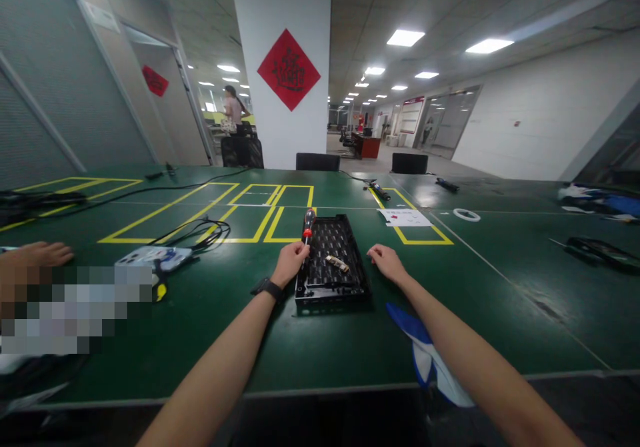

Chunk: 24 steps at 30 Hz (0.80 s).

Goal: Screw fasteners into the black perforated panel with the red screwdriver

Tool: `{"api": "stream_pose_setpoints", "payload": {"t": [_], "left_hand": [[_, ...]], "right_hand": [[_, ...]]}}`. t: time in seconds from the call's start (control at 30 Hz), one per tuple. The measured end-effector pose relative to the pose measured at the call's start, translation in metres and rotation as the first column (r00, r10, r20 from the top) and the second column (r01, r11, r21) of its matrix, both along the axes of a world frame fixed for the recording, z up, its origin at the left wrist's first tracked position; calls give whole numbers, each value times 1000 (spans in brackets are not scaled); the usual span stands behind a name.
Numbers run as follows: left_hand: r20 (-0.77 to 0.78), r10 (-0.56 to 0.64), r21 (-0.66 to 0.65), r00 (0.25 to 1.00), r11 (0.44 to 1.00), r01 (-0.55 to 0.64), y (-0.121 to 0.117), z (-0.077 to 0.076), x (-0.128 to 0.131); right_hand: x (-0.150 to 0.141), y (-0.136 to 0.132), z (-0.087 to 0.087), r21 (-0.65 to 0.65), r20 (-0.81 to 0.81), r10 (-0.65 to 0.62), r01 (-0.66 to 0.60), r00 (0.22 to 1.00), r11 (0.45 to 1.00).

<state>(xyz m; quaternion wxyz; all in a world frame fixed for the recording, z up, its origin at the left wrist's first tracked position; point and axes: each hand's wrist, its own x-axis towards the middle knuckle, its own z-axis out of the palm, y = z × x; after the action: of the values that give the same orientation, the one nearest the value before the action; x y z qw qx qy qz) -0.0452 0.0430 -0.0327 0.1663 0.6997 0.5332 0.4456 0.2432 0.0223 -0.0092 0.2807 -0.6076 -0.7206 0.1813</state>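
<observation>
My left hand (291, 264), with a dark band on its wrist, pinches a screwdriver (309, 222) low, near its shaft. The dark, clear-looking handle with a red collar points up and away. Under and beside it lies a shallow black tray-like housing (330, 234) with a patterned inside. A small pale, metallic-looking piece (337, 263) rests in the housing. Right of the housing, apart from it, my right hand (388, 262) sits near the table with fingers curled in; nothing shows between them. Blue and white gloves (415, 330) lie beneath my right forearm.
Another person's hand (43, 254) rests at the left, near a light-coloured device (155, 257) and black cables (210, 232). Yellow tape outlines (270, 224) mark the green table (200, 347). A paper sheet (405, 218), white ring (467, 214) and black tools (379, 190) lie beyond.
</observation>
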Motion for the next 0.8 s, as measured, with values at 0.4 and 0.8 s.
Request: {"api": "stream_pose_setpoints", "payload": {"t": [0.4, 0.8], "left_hand": [[-51, -3, 5, 999, 1000, 3, 1, -3, -3], [-109, 2, 189, 994, 982, 19, -29, 45, 16]], "right_hand": [[115, -120, 46, -754, 116, 478, -235, 871, 613], [23, -71, 80, -94, 89, 69, -61, 994, 994]]}}
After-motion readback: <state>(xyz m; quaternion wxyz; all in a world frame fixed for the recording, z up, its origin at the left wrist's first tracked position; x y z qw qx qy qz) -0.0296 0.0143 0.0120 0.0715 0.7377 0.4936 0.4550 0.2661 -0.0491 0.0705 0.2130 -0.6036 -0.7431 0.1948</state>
